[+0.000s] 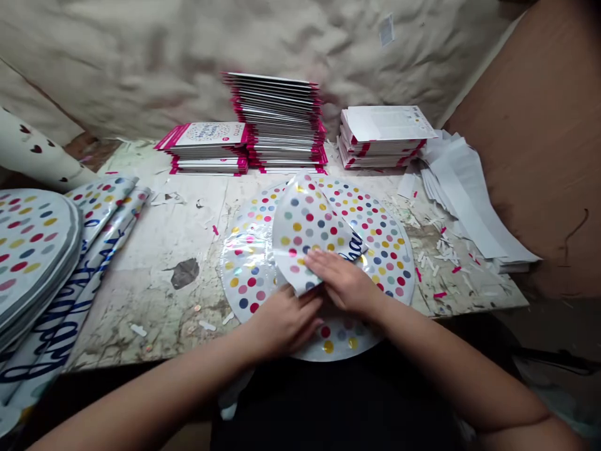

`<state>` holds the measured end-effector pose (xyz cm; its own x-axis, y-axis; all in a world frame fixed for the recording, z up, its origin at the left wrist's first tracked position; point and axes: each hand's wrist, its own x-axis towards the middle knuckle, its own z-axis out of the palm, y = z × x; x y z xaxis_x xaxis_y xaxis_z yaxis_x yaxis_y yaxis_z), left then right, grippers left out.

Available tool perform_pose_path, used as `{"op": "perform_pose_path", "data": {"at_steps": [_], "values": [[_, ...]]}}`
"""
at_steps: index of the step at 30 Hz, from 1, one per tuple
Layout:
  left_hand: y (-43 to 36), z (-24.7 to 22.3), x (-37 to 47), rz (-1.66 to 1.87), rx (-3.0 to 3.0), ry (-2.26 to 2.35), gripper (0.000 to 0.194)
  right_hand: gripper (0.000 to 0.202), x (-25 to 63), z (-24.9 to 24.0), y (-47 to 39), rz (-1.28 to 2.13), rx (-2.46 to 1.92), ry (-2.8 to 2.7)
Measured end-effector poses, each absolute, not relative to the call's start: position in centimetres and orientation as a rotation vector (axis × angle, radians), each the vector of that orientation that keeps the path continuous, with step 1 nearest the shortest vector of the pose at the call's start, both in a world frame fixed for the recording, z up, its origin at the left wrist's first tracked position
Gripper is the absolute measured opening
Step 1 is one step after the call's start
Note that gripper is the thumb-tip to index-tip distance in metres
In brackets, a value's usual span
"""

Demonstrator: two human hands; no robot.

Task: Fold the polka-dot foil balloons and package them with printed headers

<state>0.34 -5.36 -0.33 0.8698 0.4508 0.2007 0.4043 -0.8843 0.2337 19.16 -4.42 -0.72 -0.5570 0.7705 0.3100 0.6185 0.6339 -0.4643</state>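
Note:
A large round sheet [385, 250] with coloured dots lies on the worktable and hangs a little over its front edge. On it rests a smaller folded dotted piece [300, 228], with dark blue lettering showing at its right corner. My right hand [345, 282] lies on the lower right of the folded piece, fingers pressed together over it. My left hand [288, 319] is at the lower edge of that piece, its fingers curled and partly tucked beneath it.
Pink-edged card packets stand in a low stack [211, 150], a tall stack [284, 125] and a right stack [385, 138]. Round dotted sheets [32, 250] and folded lettered sheets [79, 294] lie left. White papers [464, 194] and scraps [444, 250] lie right.

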Motion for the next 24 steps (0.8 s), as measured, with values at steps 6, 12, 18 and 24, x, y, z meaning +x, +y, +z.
{"op": "perform_pose_path", "data": {"at_steps": [6,12,18,24], "values": [[-9.8,-2.0,-4.7,0.378,2.905,0.757,0.042,0.045,18.9,-2.9,-5.1,0.458,-1.147,-2.547],[-9.6,-1.8,-5.6,0.632,2.833,0.791,0.034,0.047,18.0,-2.9,-5.7,0.478,-1.178,-2.577],[-7.4,-0.6,-5.1,0.591,2.879,0.93,0.025,0.052,18.1,-2.7,-5.8,0.568,-1.124,-2.581],[-5.1,3.0,-2.1,0.65,2.444,0.874,0.01,0.049,19.9,-3.3,-6.0,0.346,-1.015,-2.382]]}}
